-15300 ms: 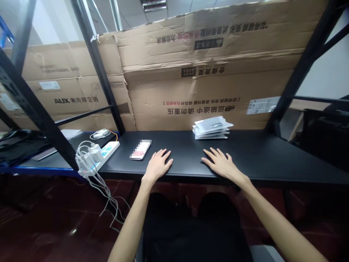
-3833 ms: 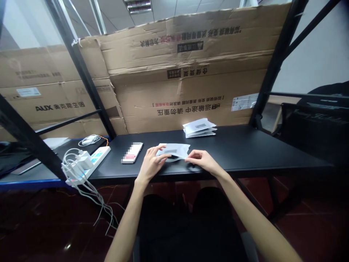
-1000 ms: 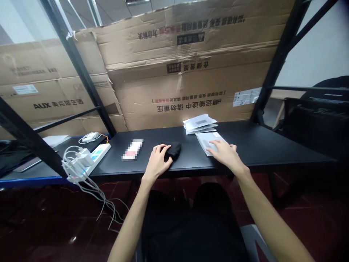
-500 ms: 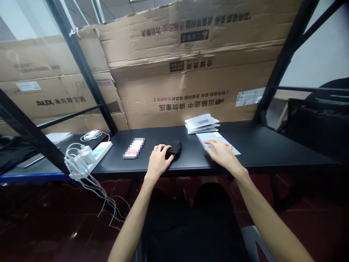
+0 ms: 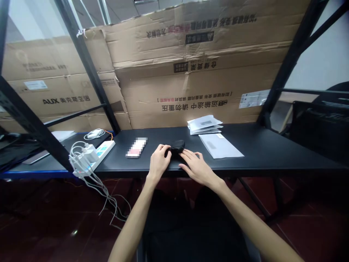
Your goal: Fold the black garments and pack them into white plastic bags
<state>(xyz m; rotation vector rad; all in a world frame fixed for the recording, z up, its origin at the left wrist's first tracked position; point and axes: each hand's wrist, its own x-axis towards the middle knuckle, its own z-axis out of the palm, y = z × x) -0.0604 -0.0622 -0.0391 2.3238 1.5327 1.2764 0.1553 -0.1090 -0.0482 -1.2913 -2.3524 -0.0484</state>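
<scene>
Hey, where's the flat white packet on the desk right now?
In the head view, the flat white packet lies on the black desk, to the right of the right hand and the black cloth bundle, just in front of the stack of white packets.

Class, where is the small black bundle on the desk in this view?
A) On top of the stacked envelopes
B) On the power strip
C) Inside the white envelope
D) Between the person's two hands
D: the black bundle lies under the fingers of the left hand, with the right hand close on its other side.
</scene>
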